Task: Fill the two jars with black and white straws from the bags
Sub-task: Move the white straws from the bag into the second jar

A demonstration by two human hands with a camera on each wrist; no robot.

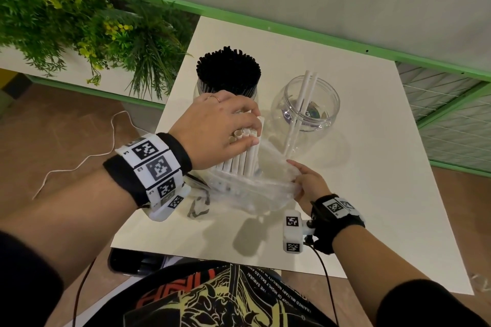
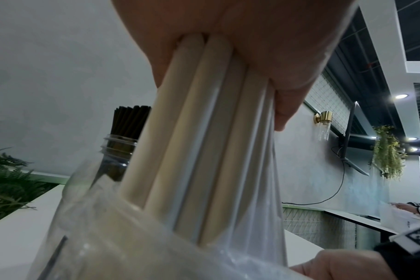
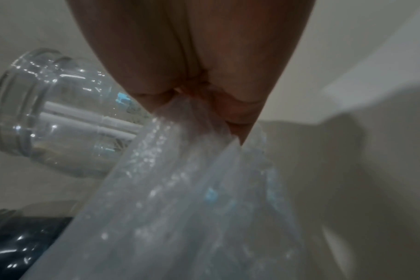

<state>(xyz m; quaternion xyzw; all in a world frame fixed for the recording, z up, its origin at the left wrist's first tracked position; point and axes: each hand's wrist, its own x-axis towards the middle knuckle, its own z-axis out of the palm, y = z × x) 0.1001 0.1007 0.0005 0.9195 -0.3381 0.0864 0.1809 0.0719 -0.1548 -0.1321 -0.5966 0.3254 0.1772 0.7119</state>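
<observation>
My left hand grips the top ends of a bundle of white straws, held upright and partly out of a clear plastic bag. From below, the white straws run down from my palm into the bag. My right hand pinches the bag's right edge. Behind stands a jar full of black straws. To its right a clear jar holds two white straws. That clear jar also shows in the right wrist view.
The jars stand on a white table against a grey wall with a green ledge. Green plants fill the left. An empty crumpled bag lies under my left wrist. A white cord trails on the floor.
</observation>
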